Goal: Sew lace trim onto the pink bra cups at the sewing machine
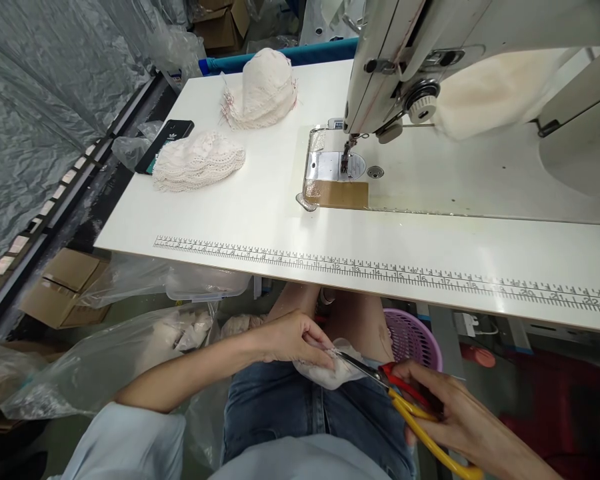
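Note:
My left hand (300,340) pinches the edge of a small white fabric piece (330,377) that lies over my lap. In my right hand (443,403) is a pair of scissors (405,403) with one red and one yellow handle. Their blades point left and reach the fabric's edge, close by my left fingertips. Whether the blades are fully closed is hard to make out. On the table, a stack of white lace-edged fabric pieces (197,161) partly covers a dark phone (173,137). Behind it sits a rounded white fabric piece (263,90) with loose threads.
A sewing machine (390,73) stands on the white table (250,207), which has a printed ruler (380,270) along its front edge. Below are a purple basket (413,337), plastic bags (110,360) and a cardboard box (65,287). Cream fabric (495,93) hangs behind the machine.

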### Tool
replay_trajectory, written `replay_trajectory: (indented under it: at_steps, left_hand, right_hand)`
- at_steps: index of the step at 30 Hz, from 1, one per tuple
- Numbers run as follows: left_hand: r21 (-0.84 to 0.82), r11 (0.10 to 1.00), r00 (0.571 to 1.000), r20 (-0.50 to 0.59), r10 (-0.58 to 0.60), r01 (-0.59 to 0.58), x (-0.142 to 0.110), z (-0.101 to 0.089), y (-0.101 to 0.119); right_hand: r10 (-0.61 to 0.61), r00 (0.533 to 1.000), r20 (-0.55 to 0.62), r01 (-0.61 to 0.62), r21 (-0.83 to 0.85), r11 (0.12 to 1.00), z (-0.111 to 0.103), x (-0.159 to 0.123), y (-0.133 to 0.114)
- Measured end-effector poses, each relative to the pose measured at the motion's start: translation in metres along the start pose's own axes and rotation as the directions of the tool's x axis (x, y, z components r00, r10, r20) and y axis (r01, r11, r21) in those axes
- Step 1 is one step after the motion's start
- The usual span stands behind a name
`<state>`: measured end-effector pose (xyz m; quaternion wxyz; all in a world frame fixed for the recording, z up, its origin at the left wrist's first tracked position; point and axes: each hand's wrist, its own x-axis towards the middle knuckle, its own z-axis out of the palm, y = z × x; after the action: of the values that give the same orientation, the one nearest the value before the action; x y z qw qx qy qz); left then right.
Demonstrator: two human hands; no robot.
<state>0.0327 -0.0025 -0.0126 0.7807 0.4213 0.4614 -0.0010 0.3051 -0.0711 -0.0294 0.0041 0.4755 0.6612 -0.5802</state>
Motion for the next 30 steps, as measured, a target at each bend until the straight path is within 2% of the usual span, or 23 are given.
replay_trajectory:
  at_steps: [4, 9, 15, 18, 30]
  left_hand:
    - [-0.008, 1.0, 1.0, -0.002, -0.001, 0.001, -0.001, 0.001, 0.001]
    - [0.016, 1.0, 1.0, 0.001, 0.017, -0.017, -0.001, 0.001, 0.003]
    - [0.006, 1.0, 1.0, -0.015, 0.025, -0.025, 0.001, 0.002, 0.003]
    - [-0.006, 1.0, 1.0, -0.019, 0.013, -0.013, 0.001, 0.003, 0.002]
    - [-0.037, 0.999, 1.0, -0.007, -0.009, 0.009, 0.003, 0.004, 0.0]
  right_hand:
    - [0.023, 1.0, -0.001, -0.023, 0.021, 1.0, -0.001, 0.001, -0.003]
    - [-0.01, 1.0, 0.02, 0.009, 0.04, 0.999, 0.001, 0.003, 0.006]
    - [-0.033, 0.99, -0.134, 0.027, -0.044, 0.999, 0.004, 0.004, 0.019]
    - [-0.029, 0.986, -0.162, 0.02, -0.053, 0.998, 0.008, 0.004, 0.023]
    - [0.006, 0.997, -0.073, -0.008, -0.03, 1.0, 0.008, 0.0, 0.021]
